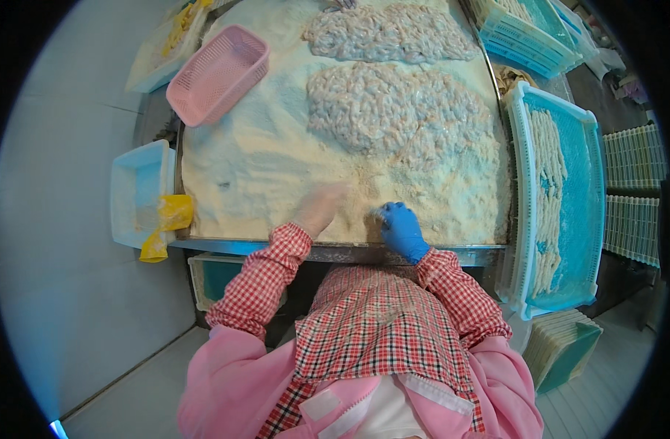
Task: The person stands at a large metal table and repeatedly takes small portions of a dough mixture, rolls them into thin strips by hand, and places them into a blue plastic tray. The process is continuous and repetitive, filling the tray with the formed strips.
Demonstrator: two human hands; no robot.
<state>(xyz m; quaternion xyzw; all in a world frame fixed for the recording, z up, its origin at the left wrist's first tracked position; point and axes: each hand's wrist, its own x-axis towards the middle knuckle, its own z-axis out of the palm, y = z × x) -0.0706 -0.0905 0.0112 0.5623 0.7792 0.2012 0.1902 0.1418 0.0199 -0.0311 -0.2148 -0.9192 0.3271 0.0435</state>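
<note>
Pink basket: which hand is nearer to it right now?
Left. In the head view, the left hand is below and right of the pink basket; the blue-gloved right hand is farther right and slightly lower.

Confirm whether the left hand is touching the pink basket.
Apart: the head view plainly shows a stretch of pale powder between the left hand and the pink basket.

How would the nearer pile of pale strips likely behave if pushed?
The pile would probably spread rather than slide as one block, being many separate strips. Its glossy sheen suggests slipperiness. The strips look bent and curled, so each is likely floppy when lifted.
</note>
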